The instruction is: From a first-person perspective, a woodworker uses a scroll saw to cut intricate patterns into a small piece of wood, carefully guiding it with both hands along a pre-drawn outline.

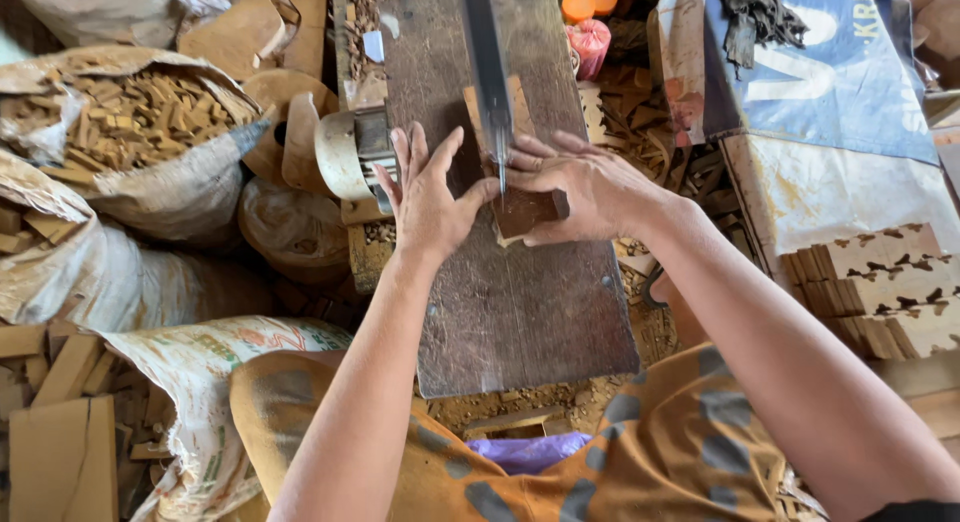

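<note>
Pressing against the small dark-brown block of wood (527, 211), both hands pin it to the worn dark plank table (520, 312), where it sits right at the thin upright grey saw blade (489, 72). I judge the block lies flat so the blade can meet it squarely. I read the right hand (585, 187) as closed over the block's top and far side, fingers curled down on it just beside the blade, most likely to keep it from twisting. The left hand (428, 197) is spread open, fingers apart and pointing away, its thumb and palm edge pushed against the block's near side; that flat pose seems to give a push while keeping fingertips off the cutting line. Behind the left hand sits a pale rounded motor housing (345, 152). Further out, an open grey sack of short tan wood offcuts (130, 117) stands to the left, and stacked pale wooden slats (880, 282) lie to the right, both within arm's reach.
</note>
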